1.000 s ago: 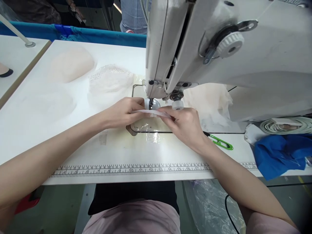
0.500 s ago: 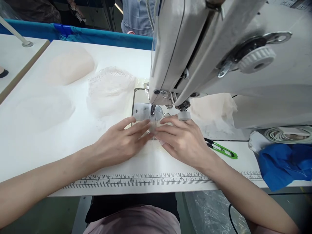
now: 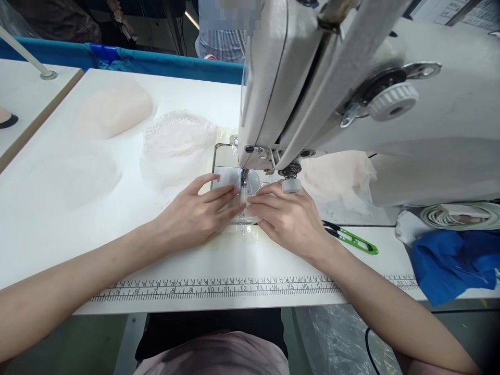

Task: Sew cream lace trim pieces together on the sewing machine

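A thin see-through piece (image 3: 250,214) lies under the presser foot (image 3: 244,177) of a sewing machine (image 3: 273,99); its kind is hard to make out. My left hand (image 3: 199,216) lies beside the foot on the left, fingers stretched and apart, fingertips resting on the bed and the piece's edge. From the right, my right hand (image 3: 289,219) has its bent fingers on the same piece, with the thumb tucked below. Both hands' fingertips nearly meet just in front of the needle. The needle tip is too small to see clearly.
Pale sheer fabric cups (image 3: 179,148) lie on the white table at left. More pale fabric (image 3: 339,179) sits under the machine arm. Green thread snips (image 3: 355,240) lie right of my right hand, near a blue cloth (image 3: 455,263). A ruler strip (image 3: 226,289) runs along the front edge.
My left hand has moved slightly up and its fingers have drawn a little away from the right hand's. More of the see-through piece shows between them. The view has shifted slightly.
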`<action>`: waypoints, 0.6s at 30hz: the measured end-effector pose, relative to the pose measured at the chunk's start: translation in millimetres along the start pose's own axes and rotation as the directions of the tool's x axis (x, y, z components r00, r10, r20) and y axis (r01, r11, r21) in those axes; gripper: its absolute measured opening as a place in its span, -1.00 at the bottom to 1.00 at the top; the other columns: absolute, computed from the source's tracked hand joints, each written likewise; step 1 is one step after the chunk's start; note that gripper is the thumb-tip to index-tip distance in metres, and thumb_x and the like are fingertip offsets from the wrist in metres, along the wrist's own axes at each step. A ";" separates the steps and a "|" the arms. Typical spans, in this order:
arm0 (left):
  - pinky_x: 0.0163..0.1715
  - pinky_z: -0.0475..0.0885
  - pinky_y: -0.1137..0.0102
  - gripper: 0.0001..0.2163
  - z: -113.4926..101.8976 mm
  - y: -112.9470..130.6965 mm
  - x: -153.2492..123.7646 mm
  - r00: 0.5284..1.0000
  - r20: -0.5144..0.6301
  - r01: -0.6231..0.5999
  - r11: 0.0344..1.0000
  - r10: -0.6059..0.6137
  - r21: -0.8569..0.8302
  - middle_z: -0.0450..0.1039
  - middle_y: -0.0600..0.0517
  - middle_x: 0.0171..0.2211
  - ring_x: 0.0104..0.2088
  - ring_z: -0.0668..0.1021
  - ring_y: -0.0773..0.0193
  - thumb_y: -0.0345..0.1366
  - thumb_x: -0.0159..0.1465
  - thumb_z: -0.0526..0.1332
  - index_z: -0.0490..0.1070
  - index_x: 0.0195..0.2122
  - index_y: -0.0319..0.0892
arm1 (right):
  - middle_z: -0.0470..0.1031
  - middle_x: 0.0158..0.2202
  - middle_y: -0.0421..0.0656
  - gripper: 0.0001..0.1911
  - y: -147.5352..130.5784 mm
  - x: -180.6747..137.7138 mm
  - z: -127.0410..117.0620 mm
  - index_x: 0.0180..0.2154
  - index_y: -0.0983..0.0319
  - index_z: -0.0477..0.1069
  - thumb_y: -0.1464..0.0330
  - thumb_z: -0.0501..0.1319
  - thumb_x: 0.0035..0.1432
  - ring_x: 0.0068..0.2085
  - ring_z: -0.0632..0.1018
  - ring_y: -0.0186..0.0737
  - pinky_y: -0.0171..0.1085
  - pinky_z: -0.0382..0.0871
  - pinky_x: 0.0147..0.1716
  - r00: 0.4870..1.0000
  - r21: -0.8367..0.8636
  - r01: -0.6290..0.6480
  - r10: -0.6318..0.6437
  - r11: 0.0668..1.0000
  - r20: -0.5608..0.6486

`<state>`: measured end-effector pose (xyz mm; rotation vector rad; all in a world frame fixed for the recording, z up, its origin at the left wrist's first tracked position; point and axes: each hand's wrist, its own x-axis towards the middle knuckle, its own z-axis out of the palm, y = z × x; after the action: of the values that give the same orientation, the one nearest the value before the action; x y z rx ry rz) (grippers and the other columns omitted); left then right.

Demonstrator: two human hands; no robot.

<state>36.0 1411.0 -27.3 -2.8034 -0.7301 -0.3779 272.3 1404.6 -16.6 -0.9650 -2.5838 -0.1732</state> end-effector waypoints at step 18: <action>-0.01 0.37 0.10 -0.69 11.2 -9.0 12.1 0.973 -0.035 0.215 0.955 -0.226 -0.205 0.48 -0.11 -0.01 -0.02 0.50 0.08 -0.29 0.41 0.05 0.43 0.12 -0.04 | 0.64 -0.17 -0.30 -0.70 6.5 2.9 12.1 -0.28 0.16 0.56 0.54 0.08 0.27 -0.24 0.53 -0.25 -0.19 0.24 -0.22 0.999 -0.138 0.004 -0.009 0.990 -0.035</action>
<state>43.8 1427.1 -33.0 -2.8869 -1.0511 -0.6015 270.9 1414.3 -26.7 -0.9918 -2.5702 -0.3717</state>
